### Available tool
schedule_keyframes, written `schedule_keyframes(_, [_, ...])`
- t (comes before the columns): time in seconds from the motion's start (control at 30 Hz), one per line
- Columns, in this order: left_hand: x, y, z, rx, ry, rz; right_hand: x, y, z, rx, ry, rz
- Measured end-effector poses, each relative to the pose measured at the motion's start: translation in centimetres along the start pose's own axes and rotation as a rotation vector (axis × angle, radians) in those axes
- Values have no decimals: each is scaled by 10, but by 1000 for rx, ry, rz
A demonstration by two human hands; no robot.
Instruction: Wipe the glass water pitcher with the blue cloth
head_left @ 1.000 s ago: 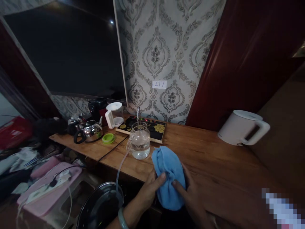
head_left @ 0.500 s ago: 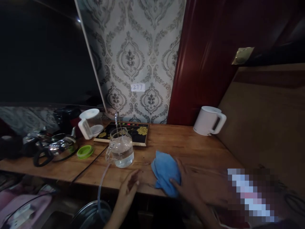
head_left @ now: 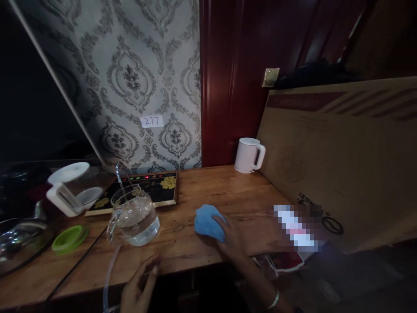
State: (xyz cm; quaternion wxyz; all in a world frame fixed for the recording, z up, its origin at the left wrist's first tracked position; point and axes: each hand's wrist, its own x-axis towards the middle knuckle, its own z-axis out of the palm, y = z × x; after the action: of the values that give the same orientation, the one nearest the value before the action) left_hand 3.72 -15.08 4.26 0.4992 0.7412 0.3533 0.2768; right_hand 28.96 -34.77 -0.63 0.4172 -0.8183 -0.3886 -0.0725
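Blue cloth (head_left: pixel 208 221), green lid (head_left: pixel 69 238), white kettle (head_left: pixel 249 155), damask-patterned grey wallpaper (head_left: pixel 143 78)
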Motion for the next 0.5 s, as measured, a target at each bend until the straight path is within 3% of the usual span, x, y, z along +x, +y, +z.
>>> schedule_keyframes(0.1, [6,-1,7,11,-35,50,-5,23,-25,19,196,83])
schedule_keyframes(0.2, [6,11,37,56,-123,184,-15,11,-41,35,290,102])
schedule_keyframes(0.33, [-6,46,88,176,-419,403,-37,-38,-33,72,70,-169])
schedule_keyframes(0.4, [-11,62,100,261,-429,421,-49,-53,-33,66,-26,-301])
schedule_keyframes(0.5, [-14,77,94,244,-353,494,-54,-43,-53,24,-11,-293])
